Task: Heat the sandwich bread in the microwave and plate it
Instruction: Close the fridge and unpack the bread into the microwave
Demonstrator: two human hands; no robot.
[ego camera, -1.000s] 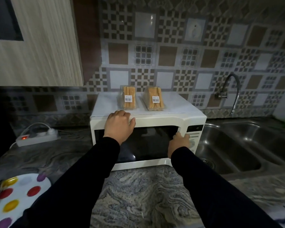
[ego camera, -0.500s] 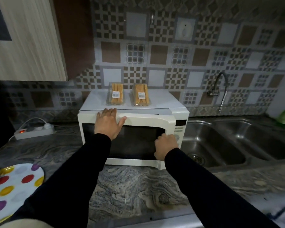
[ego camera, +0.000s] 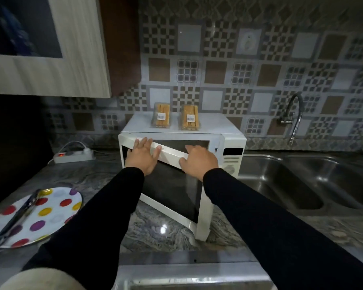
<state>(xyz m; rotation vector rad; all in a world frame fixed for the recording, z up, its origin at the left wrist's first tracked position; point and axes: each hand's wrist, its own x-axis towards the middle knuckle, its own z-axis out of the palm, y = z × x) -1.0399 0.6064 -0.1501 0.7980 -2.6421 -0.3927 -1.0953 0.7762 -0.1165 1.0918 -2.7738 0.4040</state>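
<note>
Both arms were stretched forward in black sleeves. The left hand was laid flat, fingers spread; the right hand was curled over an edge.

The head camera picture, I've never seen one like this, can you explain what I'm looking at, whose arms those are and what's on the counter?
The camera sits on a person's head, looking forward and down, so the two black-sleeved arms are the wearer's own. The left hand lies with spread fingers on the top edge of the microwave door, which stands partly open. The right hand grips that edge nearer the free end. Two packs of sandwich bread rest on the microwave. On the counter lie a dotted plate bearing tongs, and a power strip. A sink is at right.
</note>
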